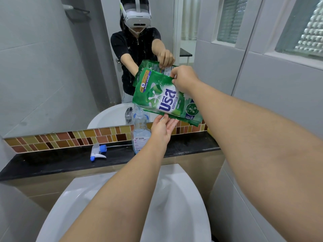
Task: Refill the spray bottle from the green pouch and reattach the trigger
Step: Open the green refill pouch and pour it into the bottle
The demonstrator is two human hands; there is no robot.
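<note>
Green pouch (166,100) tilted over open spray bottle (140,131) on counter (52,161), right hand (183,79) grip pinching its top edge; left hand (162,128) grip loosely cupping its lower edge; trigger (98,151) lying apart

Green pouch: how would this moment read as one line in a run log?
step: pouring | green pouch: tilted over open bottle | right hand: grips top | left hand: supports underneath | trigger: off, on ledge

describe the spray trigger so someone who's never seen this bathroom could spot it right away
Find the black ledge running under the mirror, behind the white basin. The spray trigger lies on its side there, left of the clear spray bottle. It is the only white and blue piece, detached, with a thin tube trailing right.
</note>
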